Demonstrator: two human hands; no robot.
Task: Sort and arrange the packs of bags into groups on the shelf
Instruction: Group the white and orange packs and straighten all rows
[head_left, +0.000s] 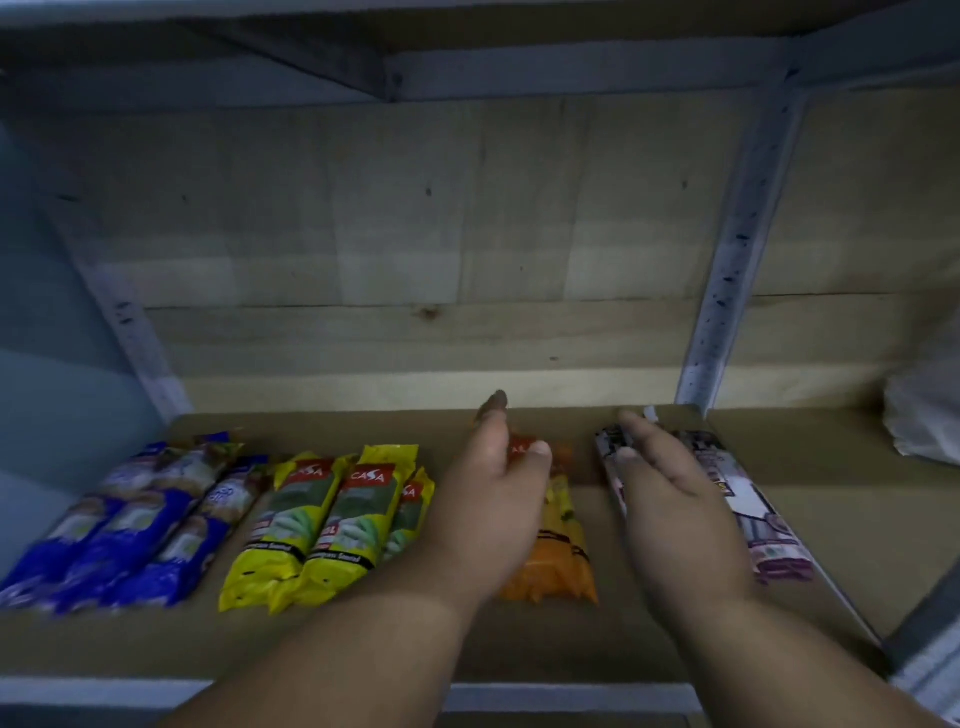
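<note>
Currently left hand (491, 512) is hovering over the orange pack (558, 561), fingers straight, gripping nothing. Right hand (675, 512) is hovering likewise beside the white-purple pack (769, 535), mid-shelf (649, 639).

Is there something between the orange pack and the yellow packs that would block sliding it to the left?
Only the left hand itself: it lies over the orange pack on the side facing the yellow packs. The shelf board between them looks bare.
</note>
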